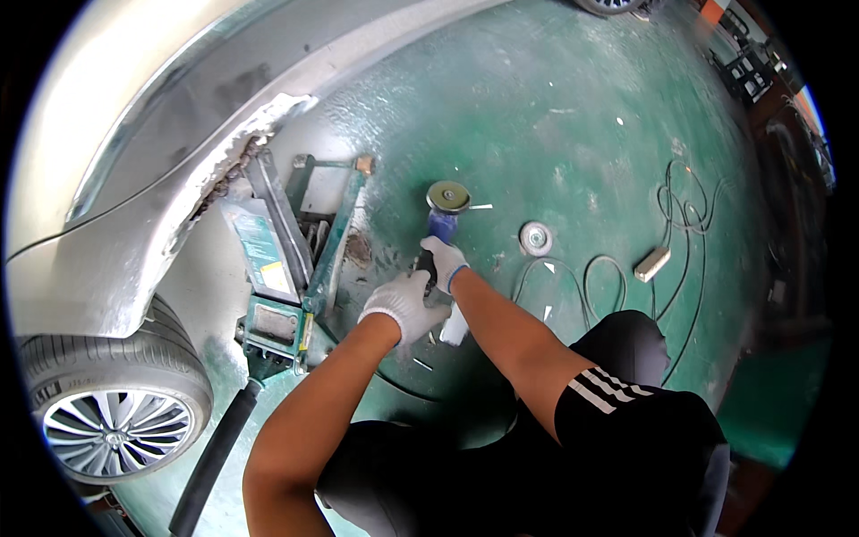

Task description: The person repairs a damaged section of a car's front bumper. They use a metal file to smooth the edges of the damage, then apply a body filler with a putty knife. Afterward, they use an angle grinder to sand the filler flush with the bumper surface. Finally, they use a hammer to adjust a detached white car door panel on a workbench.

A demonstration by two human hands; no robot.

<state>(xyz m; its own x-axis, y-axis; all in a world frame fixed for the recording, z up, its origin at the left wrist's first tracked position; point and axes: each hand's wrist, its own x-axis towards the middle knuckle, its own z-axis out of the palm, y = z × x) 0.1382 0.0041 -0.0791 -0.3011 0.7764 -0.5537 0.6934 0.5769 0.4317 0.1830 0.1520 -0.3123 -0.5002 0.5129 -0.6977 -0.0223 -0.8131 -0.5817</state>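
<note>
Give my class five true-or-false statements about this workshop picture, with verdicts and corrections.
1. The right hand's grip is on the angle grinder. True.
2. The left hand's grip is bare. False: the left hand's grip is gloved in white.
3. The floor jack is right of the angle grinder. False: the floor jack is left of it.
4. A loose disc lies right of the angle grinder. True.
5. The car wheel has a spoked rim. True.

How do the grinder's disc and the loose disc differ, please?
The grinder's disc is olive; the loose disc is whitish grey. The grinder's disc is mounted on the grinder; the loose disc lies on the floor. In view, the grinder's disc looks wider than the loose disc. Both are round.
</note>
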